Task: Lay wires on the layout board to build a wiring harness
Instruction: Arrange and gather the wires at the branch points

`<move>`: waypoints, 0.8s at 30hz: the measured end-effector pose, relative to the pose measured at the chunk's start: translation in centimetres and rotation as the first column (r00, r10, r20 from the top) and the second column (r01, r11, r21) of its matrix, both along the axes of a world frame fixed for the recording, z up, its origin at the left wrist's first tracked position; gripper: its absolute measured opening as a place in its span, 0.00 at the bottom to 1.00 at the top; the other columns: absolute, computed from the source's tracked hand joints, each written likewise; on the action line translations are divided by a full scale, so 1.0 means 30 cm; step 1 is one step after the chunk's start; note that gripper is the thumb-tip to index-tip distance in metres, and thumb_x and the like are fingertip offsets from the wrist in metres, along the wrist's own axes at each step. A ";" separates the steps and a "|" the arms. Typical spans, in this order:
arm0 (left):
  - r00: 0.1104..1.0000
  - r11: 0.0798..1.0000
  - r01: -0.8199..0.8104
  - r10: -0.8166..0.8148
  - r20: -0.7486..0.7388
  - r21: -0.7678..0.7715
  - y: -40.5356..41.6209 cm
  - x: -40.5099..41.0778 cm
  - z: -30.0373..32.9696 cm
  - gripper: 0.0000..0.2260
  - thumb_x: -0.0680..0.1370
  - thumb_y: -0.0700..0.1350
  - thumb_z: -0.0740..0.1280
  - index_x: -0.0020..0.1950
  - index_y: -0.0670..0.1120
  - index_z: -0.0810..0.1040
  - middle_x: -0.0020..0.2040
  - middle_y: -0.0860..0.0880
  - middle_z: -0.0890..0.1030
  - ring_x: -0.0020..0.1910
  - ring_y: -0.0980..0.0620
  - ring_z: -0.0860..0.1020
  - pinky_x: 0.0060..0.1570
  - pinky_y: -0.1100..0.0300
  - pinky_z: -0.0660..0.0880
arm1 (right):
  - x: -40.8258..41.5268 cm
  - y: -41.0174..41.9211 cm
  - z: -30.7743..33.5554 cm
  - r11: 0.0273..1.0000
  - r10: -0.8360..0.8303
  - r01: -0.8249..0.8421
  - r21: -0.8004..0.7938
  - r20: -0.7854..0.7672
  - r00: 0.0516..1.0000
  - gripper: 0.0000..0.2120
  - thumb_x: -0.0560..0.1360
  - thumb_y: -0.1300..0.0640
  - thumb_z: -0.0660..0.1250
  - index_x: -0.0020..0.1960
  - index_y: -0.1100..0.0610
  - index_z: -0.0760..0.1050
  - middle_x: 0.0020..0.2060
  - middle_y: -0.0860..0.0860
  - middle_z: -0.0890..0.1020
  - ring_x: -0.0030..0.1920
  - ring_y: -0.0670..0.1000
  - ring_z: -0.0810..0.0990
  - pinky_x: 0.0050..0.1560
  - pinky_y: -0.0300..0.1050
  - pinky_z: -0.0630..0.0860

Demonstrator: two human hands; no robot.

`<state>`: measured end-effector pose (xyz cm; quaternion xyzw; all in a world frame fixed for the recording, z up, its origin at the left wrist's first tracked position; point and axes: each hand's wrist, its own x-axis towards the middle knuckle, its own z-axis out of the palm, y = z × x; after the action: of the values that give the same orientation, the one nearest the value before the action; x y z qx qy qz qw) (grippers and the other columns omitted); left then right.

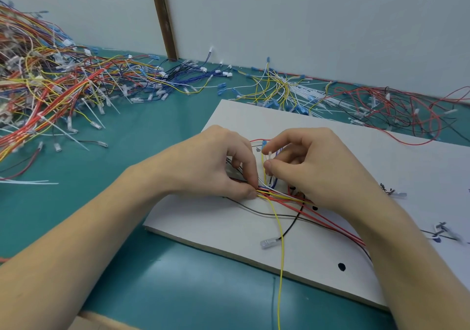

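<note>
Two bare forearms reaching in from the lower corners of the frame, meeting over a white layout board lying at centre right on a teal table. Left hand at frame centre, knuckles up, fingers curled downward, thumb and forefinger pinching a bundle of wires (red, yellow, white, black) against the board just below the middle of the frame. Right hand immediately to the right, wrist bent inward, fingers curled, thumb and forefinger pinching a small white piece upright among yellow and blue strands between the two hands; too small to tell what exactly. Red wires running from the pinch toward the lower right, under the right forearm. One yellow wire dropping from the bundle straight down off the board's near edge to the bottom of the frame. A black wire ending in a clear terminal on the board, lower centre. Black dots marked on the board near the right wrist and near the front edge. A large heap of loose coloured wires at upper left, smaller tangles along the wall at upper right.
</note>
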<state>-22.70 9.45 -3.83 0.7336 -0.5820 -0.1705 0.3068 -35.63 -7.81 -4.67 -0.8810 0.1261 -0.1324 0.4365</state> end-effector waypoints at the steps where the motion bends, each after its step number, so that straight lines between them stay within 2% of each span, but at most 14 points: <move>1: 1.000 1.000 -0.002 0.002 0.000 0.001 0.001 0.000 0.000 0.05 0.70 0.43 0.80 0.41 0.52 0.88 0.42 0.54 0.84 0.48 0.52 0.82 0.48 0.54 0.77 | -0.003 0.001 0.001 1.000 0.006 -0.006 -0.005 0.003 1.000 0.05 0.73 0.59 0.74 0.46 0.49 0.83 0.32 0.46 0.86 0.28 0.44 0.77 0.34 0.38 0.72; 8: 1.000 1.000 -0.023 0.023 -0.005 0.003 0.000 0.002 -0.003 0.06 0.70 0.43 0.80 0.40 0.53 0.87 0.41 0.55 0.84 0.48 0.52 0.82 0.48 0.58 0.77 | -0.014 0.017 0.007 0.997 0.042 -0.041 -0.073 0.007 0.999 0.04 0.73 0.57 0.73 0.43 0.48 0.83 0.32 0.45 0.85 0.29 0.43 0.80 0.33 0.35 0.74; 12: 0.999 0.999 -0.045 0.045 -0.009 0.014 0.000 0.001 -0.006 0.06 0.69 0.44 0.81 0.39 0.53 0.86 0.41 0.55 0.84 0.46 0.52 0.82 0.47 0.58 0.78 | -0.032 0.009 0.012 0.993 0.100 -0.101 -0.053 -0.030 0.995 0.02 0.73 0.54 0.74 0.45 0.47 0.82 0.35 0.45 0.86 0.32 0.46 0.81 0.37 0.43 0.78; 15: 0.998 0.998 -0.055 0.055 -0.008 0.022 -0.001 0.001 -0.009 0.05 0.70 0.45 0.80 0.40 0.53 0.86 0.41 0.55 0.85 0.45 0.50 0.83 0.46 0.55 0.78 | -0.039 -0.002 0.024 0.984 0.177 -0.179 -0.022 -0.092 0.980 0.10 0.68 0.50 0.78 0.48 0.46 0.82 0.39 0.45 0.86 0.33 0.44 0.79 0.38 0.44 0.76; 18: 0.997 0.997 -0.073 0.073 0.003 0.033 -0.002 0.001 -0.004 0.06 0.70 0.47 0.81 0.39 0.53 0.85 0.40 0.55 0.84 0.42 0.51 0.82 0.43 0.59 0.77 | -0.038 0.003 0.030 0.978 0.180 -0.192 -0.082 -0.136 0.974 0.18 0.64 0.48 0.82 0.51 0.44 0.80 0.41 0.42 0.85 0.32 0.42 0.79 0.39 0.44 0.78; 22: 0.994 0.991 -0.098 0.092 0.057 0.096 0.000 -0.017 0.030 0.06 0.70 0.49 0.81 0.40 0.54 0.85 0.41 0.55 0.84 0.44 0.53 0.81 0.46 0.55 0.76 | -0.038 0.013 0.026 0.975 0.161 -0.180 -0.133 -0.136 0.977 0.18 0.64 0.51 0.82 0.50 0.44 0.80 0.40 0.42 0.84 0.33 0.40 0.79 0.37 0.39 0.74; 24: 0.991 0.991 -0.096 0.087 0.099 0.088 0.012 -0.030 0.067 0.06 0.70 0.51 0.80 0.41 0.56 0.85 0.42 0.57 0.83 0.46 0.54 0.80 0.45 0.60 0.75 | -0.036 0.012 0.026 0.975 0.168 -0.185 -0.125 -0.138 0.976 0.16 0.66 0.51 0.82 0.50 0.45 0.80 0.40 0.43 0.84 0.32 0.40 0.78 0.36 0.36 0.71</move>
<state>-23.59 9.81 -1.83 0.7803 -0.5531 -0.1478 0.2518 -36.72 -7.46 -3.88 -0.9233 0.0652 -0.0452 0.3759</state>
